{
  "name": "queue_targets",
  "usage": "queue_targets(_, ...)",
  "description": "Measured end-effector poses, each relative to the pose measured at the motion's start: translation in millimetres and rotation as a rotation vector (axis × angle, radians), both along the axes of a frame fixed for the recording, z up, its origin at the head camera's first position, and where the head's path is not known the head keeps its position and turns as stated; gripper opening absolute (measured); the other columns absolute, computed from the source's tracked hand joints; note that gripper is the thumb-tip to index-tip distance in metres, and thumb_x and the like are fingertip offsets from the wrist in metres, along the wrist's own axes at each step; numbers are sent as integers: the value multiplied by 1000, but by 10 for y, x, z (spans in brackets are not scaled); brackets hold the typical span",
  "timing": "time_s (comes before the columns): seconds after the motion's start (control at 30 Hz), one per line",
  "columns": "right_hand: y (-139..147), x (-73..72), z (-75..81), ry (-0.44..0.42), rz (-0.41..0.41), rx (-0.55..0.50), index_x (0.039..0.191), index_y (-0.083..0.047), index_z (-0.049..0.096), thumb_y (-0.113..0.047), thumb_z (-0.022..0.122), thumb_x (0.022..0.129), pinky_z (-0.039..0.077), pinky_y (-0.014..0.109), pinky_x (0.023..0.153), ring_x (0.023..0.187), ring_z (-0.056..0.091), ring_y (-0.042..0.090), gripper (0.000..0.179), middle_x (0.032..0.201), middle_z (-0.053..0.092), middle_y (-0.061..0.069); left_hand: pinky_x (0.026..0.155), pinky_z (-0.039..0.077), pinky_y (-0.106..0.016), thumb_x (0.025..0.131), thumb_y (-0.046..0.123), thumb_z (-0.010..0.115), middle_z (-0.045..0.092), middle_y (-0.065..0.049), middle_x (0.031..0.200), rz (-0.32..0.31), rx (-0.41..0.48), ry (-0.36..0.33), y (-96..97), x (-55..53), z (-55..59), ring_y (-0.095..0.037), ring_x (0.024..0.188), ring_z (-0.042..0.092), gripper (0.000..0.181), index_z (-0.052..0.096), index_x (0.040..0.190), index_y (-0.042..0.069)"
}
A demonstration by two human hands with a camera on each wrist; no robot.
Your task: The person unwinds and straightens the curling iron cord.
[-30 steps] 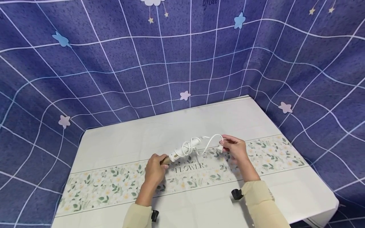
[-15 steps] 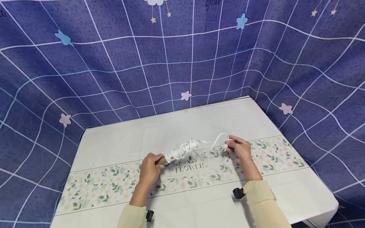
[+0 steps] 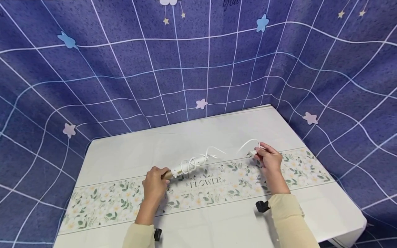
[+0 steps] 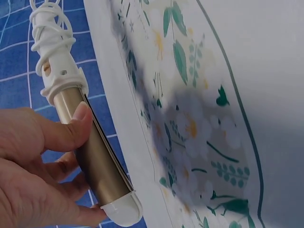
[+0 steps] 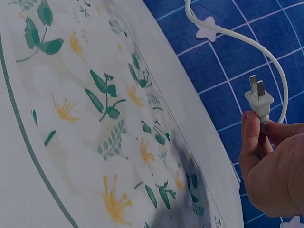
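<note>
My left hand [image 3: 155, 183] grips the gold barrel of a curling iron [image 4: 97, 147], thumb along the metal and fingers beneath. The barrel ends in a white tip, and its white handle [image 4: 54, 54] points away to the upper right in the head view. Loops of white power cord [image 3: 191, 164] wind round that handle. With thumb and fingers, my right hand [image 3: 270, 162] pinches the base of the two-prong plug [image 5: 259, 97], prongs facing outward. From the plug, the cord [image 5: 259, 45] bends back in an arc toward the iron.
Under both hands lies a table with a white cloth [image 3: 192, 137] and a floral band lettered FLOWER [image 3: 206, 182]. A blue gridded curtain [image 3: 139, 86] with stars hangs behind and along the sides. Black wrist mounts [image 3: 263, 206] sit on the sleeves.
Both hands have drawn apart: the left one moved left with the curling iron, the right one moved right and slightly up with the plug. The cord between them has spread and loosened.
</note>
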State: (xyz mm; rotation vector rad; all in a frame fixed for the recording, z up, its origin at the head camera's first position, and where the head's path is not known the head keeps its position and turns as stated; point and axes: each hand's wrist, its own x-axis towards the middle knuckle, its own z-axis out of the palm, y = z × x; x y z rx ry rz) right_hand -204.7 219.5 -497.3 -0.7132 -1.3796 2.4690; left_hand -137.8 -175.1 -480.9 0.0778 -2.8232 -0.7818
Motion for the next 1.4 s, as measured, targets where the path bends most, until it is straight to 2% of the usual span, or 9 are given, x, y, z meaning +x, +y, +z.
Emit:
queue_targets(0.27, 67, 30, 8, 20, -33, -22, 109, 5, 67, 18, 60, 84, 51, 25, 48, 54, 63, 14, 29, 72, 70, 9, 79, 42, -64, 71, -2, 79, 65, -14, 96, 54, -11, -12, -110, 13, -9, -35, 88, 62, 42, 72, 111, 9)
queue_targets(0.5, 124, 29, -37, -10, -23, 56, 122, 9, 59, 14, 63, 84, 54, 24, 52, 57, 65, 13, 38, 71, 70, 6, 79, 41, -64, 73, -1, 78, 64, -18, 97, 129, 6, -10, -167, 22, -27, -38, 88, 62, 41, 71, 112, 8)
queue_targets(0.73, 169, 28, -74, -23, -41, 108, 114, 5, 66, 15, 64, 83, 54, 24, 52, 54, 65, 13, 32, 71, 67, 6, 75, 39, -64, 71, -3, 77, 62, -21, 93, 190, -32, -4, -244, 6, -83, -41, 85, 60, 38, 72, 109, 5)
queue_targets(0.87, 178, 4, -87, -30, -63, 142, 111, 5, 68, 15, 66, 82, 54, 24, 51, 53, 64, 13, 31, 70, 65, 5, 74, 38, -60, 72, -3, 77, 61, -21, 93, 227, -28, -26, -271, 3, -122, -40, 84, 58, 39, 72, 109, 5)
queue_targets(1.0, 191, -13, -105, -56, -69, 174, 112, 5, 68, 14, 66, 81, 54, 24, 51, 56, 64, 12, 32, 70, 65, 4, 75, 38, -62, 73, -3, 77, 61, -23, 95, 255, -4, -28, -293, 6, -130, -42, 87, 58, 39, 72, 110, 5)
queue_targets(1.27, 271, -1, -208, -184, 15, 236, 118, 4, 65, 12, 67, 82, 55, 26, 54, 60, 67, 14, 37, 73, 68, 4, 78, 37, -68, 74, -2, 76, 61, -25, 96, 267, 29, 13, -320, -2, -110, -46, 88, 60, 37, 71, 110, 4)
queue_targets(1.4, 291, 10, -263, -227, 63, 285, 120, 4, 64, 10, 68, 83, 56, 28, 57, 65, 68, 17, 39, 80, 71, 7, 78, 36, -68, 74, -2, 76, 61, -24, 96, 268, 40, 16, -320, 5, -104, -46, 88, 60, 37, 71, 110, 4)
